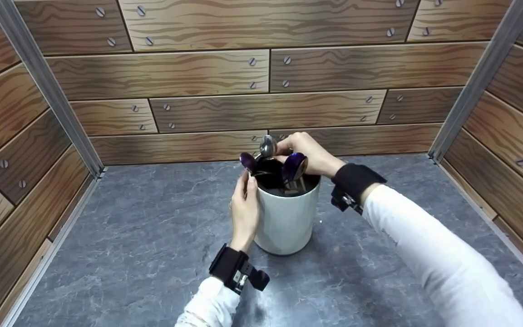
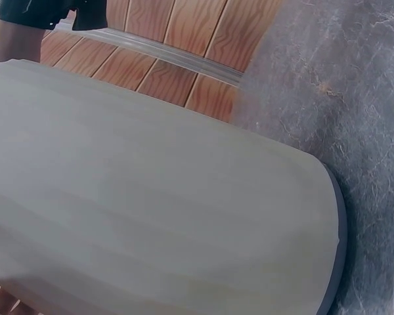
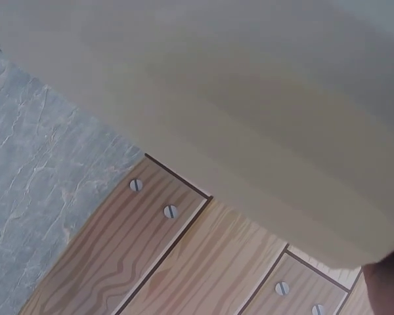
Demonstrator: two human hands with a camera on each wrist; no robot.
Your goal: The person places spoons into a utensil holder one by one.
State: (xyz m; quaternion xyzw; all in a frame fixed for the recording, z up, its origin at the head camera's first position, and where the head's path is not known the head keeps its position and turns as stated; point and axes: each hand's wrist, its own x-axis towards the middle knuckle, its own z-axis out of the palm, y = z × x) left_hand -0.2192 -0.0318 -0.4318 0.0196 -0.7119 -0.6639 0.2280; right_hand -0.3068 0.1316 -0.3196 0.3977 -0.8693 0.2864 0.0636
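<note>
White sleeves and black wrist straps come first under my head camera, then my left hand (image 1: 244,210), its fingers lying straight against the side of the white utensil holder (image 1: 287,218) and touching it. At the rim, my right hand (image 1: 307,153) pinches the silver spoon (image 1: 268,146) with curled fingers. Two dark purple spoons (image 1: 294,166) stand inside the holder, bowls up, one beside each hand.

Only the head view shows the spoons and my fingers. Both wrist cameras sit so close that the pale wall of the holder (image 2: 151,223) fills them; the left wrist view adds the dark edge at its base, resting on the table, and the right wrist view shows the same wall (image 3: 249,105) above the wood pattern.

Under the holder is a grey marble-look tabletop (image 1: 143,236), and it stands near the middle of it. Three walls (image 1: 261,68) with a printed plank pattern and drawn screws close the space, joined by metal corner strips (image 1: 43,86). No writing can be read.
</note>
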